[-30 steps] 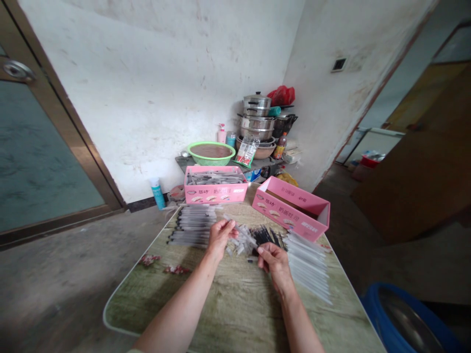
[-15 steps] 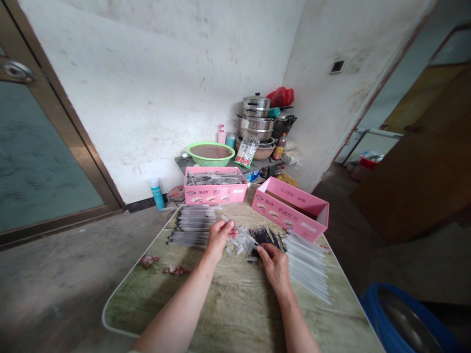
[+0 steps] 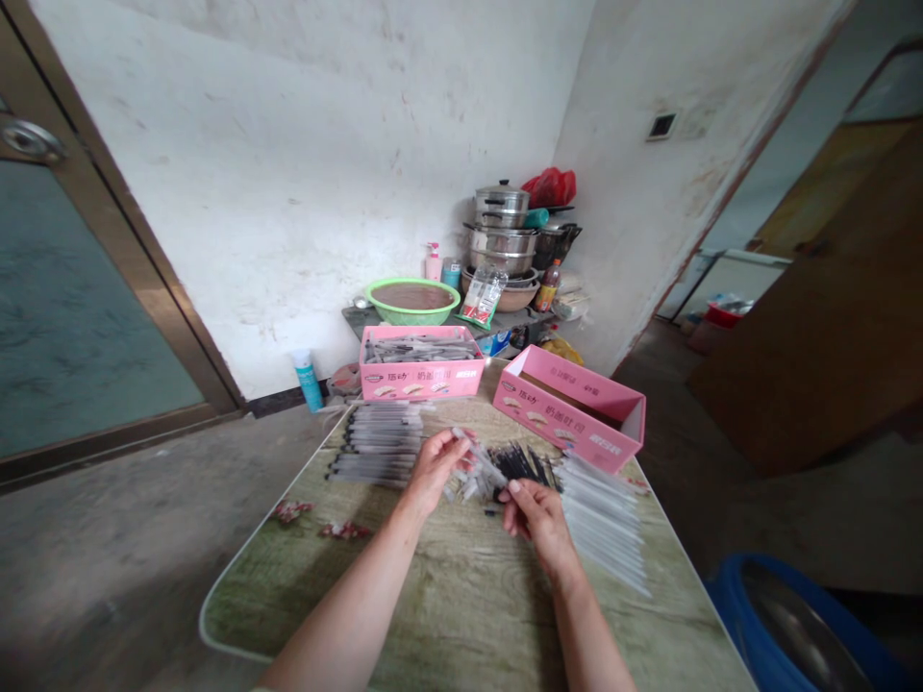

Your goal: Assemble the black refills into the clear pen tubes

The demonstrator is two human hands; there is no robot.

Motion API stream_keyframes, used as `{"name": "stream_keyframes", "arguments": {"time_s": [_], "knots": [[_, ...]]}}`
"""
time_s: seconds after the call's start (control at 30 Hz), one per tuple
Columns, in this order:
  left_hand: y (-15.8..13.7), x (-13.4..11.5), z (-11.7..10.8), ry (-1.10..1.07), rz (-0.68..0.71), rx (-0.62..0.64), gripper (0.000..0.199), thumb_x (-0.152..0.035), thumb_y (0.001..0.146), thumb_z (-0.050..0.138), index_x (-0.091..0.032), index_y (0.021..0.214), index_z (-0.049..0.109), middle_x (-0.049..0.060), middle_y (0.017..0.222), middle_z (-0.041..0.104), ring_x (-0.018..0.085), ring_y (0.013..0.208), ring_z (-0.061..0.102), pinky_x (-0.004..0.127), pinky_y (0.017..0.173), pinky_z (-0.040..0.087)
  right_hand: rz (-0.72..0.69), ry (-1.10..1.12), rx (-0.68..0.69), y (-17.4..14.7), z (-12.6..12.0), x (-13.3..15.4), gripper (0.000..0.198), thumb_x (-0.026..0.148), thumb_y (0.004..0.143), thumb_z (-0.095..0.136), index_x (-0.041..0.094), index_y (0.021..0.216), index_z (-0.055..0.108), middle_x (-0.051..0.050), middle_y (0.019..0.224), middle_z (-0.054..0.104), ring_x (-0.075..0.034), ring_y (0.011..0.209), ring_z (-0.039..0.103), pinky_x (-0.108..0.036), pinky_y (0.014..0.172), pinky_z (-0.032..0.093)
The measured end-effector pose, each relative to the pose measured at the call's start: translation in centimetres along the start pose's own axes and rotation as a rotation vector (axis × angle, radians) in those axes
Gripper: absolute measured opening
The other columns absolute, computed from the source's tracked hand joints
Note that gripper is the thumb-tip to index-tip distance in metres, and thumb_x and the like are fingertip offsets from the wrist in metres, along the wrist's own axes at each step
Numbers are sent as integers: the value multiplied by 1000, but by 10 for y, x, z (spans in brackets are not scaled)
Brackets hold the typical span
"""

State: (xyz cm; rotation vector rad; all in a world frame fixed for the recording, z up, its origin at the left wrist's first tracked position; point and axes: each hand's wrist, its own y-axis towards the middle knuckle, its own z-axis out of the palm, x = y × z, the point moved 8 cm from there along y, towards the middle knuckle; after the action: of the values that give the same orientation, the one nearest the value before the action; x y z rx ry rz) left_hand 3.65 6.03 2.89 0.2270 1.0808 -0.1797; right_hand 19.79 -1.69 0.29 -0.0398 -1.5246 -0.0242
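Observation:
My left hand point(image 3: 437, 468) pinches the upper end of a clear pen barrel point(image 3: 488, 462), held slanting above the table. The fingers of my right hand point(image 3: 539, 519) are closed at its lower end; any small part they hold there is hidden. Beneath the barrel lies a loose heap of small whitish pieces point(image 3: 470, 487). Thin black pen parts point(image 3: 528, 463) are bunched just beyond my right hand. To the right, long clear tubes point(image 3: 604, 524) lie side by side. Left of my left hand, pens with dark ends point(image 3: 379, 444) form a neat row.
A pink box point(image 3: 422, 379) full of pens stands at the table's far edge, beside a second pink box point(image 3: 569, 411). Behind are a green basin point(image 3: 412, 313) and stacked pots point(image 3: 501, 240). A blue tub point(image 3: 750, 615) stands right of the table point(image 3: 433, 615).
The pen barrel now stretches between both hands. My right hand has lifted slightly from the black parts to the barrel's lower end. My left hand has turned a little and shifted right.

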Motion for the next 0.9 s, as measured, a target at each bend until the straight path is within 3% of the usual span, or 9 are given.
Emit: {"name": "stream_keyframes", "arguments": {"time_s": [0.13, 0.3, 0.53, 0.9], "knots": [[3, -6, -11, -18, 48, -68, 40, -48, 73, 75, -11, 88, 72, 4, 67, 65, 12, 58, 58, 22, 54, 49, 14, 60, -2, -1, 0, 3, 47, 60, 81, 63, 15, 73, 65, -1, 46, 60, -8, 36, 44, -18, 36, 21], [4, -5, -17, -27, 56, -147, 41, -48, 68, 79, -10, 83, 71, 4, 64, 66, 12, 56, 60, 22, 55, 51, 15, 92, -2, 0, -2, 1, 42, 55, 81, 66, 15, 71, 65, 1, 44, 58, -8, 36, 41, -19, 37, 20], [1, 1, -23, -4, 59, -279, 45, -51, 64, 81, -9, 79, 70, 4, 60, 65, 13, 53, 60, 23, 53, 52, -36, 7, -49, 0, -4, 3, 41, 55, 79, 69, 14, 73, 69, -3, 51, 64, -9, 41, 47, -20, 41, 28], [4, -5, -21, -12, 67, -185, 42, -49, 68, 79, -11, 84, 71, 3, 63, 65, 13, 55, 61, 23, 55, 51, 130, 173, 112, -3, 12, -4, 61, 68, 83, 55, 9, 85, 70, -6, 50, 64, -10, 34, 49, -18, 33, 30]]}}
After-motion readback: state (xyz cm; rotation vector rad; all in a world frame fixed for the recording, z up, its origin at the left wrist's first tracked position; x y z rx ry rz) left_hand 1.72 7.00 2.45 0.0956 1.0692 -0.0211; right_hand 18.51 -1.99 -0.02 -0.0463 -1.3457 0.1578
